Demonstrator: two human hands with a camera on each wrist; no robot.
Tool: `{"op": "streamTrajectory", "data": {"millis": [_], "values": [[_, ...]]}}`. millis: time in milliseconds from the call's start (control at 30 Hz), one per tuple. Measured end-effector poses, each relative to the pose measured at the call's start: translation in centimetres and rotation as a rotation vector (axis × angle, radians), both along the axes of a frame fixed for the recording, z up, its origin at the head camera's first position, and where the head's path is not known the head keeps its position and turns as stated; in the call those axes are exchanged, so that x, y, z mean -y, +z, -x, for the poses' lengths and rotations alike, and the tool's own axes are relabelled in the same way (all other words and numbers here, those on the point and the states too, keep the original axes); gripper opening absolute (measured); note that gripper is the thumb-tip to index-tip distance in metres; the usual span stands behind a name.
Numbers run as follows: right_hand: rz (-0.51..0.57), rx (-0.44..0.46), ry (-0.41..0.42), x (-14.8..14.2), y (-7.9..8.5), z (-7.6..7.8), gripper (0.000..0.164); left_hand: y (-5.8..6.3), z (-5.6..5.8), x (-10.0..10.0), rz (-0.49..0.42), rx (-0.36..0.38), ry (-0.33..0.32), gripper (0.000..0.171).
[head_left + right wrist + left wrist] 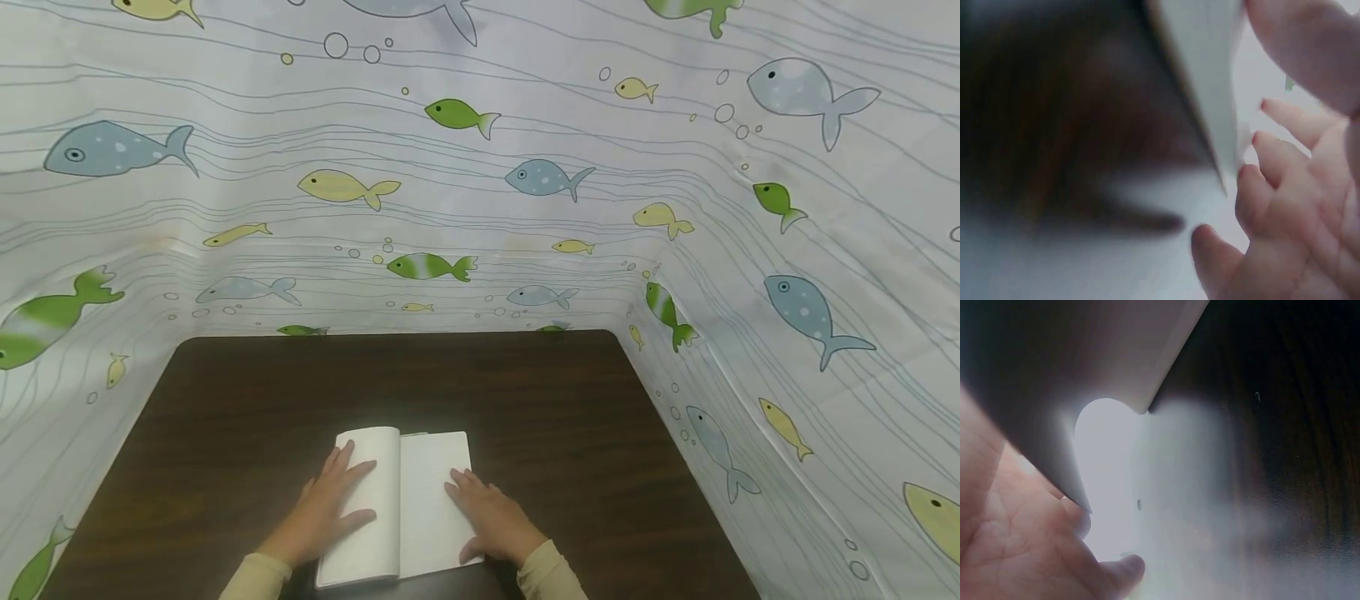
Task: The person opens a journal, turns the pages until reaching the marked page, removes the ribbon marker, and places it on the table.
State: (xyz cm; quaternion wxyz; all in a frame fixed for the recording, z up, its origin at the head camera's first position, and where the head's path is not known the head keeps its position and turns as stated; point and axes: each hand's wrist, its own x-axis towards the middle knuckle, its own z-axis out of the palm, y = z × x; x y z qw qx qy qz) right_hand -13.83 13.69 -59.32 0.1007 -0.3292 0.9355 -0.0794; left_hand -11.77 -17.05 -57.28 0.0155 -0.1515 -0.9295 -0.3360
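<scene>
An open notebook [431, 500] with white pages lies on the dark table, and faint ruled lines show on its right page. My left hand [322, 504] rests on the left page with fingers and thumb spread. Over the outer edge of the right page lies my right hand [495, 518], its fingers extended on the paper and its thumb near the lower corner. In the left wrist view the notebook's edge [1141, 350] stands above the tabletop beside the palm. The right wrist view has the fingertips right at the page edges [1210, 87].
The dark wood-grain table [585, 417] spreads around the notebook. A white curtain [465, 225] printed with green, yellow and blue fish encloses its back and both sides. Light reflects off the tabletop in both wrist views.
</scene>
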Motion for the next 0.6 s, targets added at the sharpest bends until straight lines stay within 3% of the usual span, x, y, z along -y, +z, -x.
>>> {"op": "streamTrajectory", "data": {"millis": [267,600], "values": [[0.013,0.069,-0.01,-1.04,0.58,0.18,0.113,-0.35,0.14,-0.03,-0.01,-0.044,-0.019,0.063],[0.033,0.016,-0.041,-0.86,0.4,0.0,0.104,-0.53,0.25,-0.12,-0.028,-0.045,-0.022,0.063]]}}
